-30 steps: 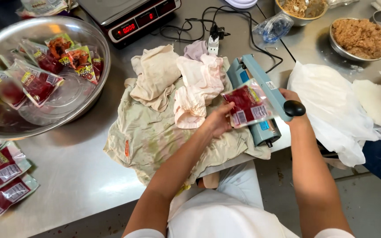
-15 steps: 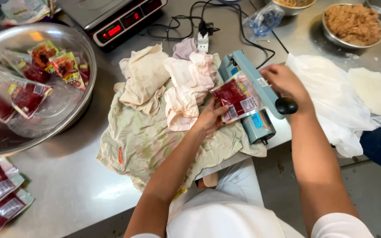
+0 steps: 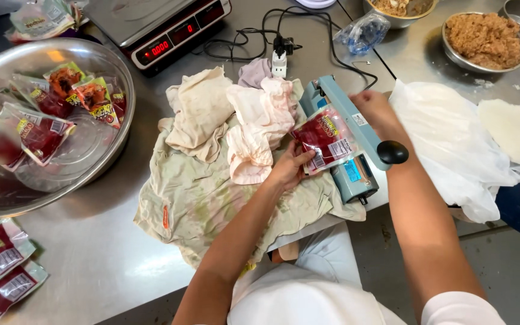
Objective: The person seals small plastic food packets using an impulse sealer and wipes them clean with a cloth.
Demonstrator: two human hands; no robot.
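Left hand (image 3: pixel 289 168) grasps a red sauce pouch (image 3: pixel 323 138) in the impulse sealer (image 3: pixel 347 138), right hand (image 3: pixel 377 111) clenched on its arm; unsealed pouches fill the steel bowl (image 3: pixel 112 147).

The sealer (image 3: pixel 344 135) is blue-green with a black knob. The packet (image 3: pixel 323 139) is red. The rags (image 3: pixel 236 126) look pale pink and tan.

Red pouch (image 3: pixel 323 139) in left hand (image 3: pixel 289 168), at blue sealer (image 3: pixel 347 135).
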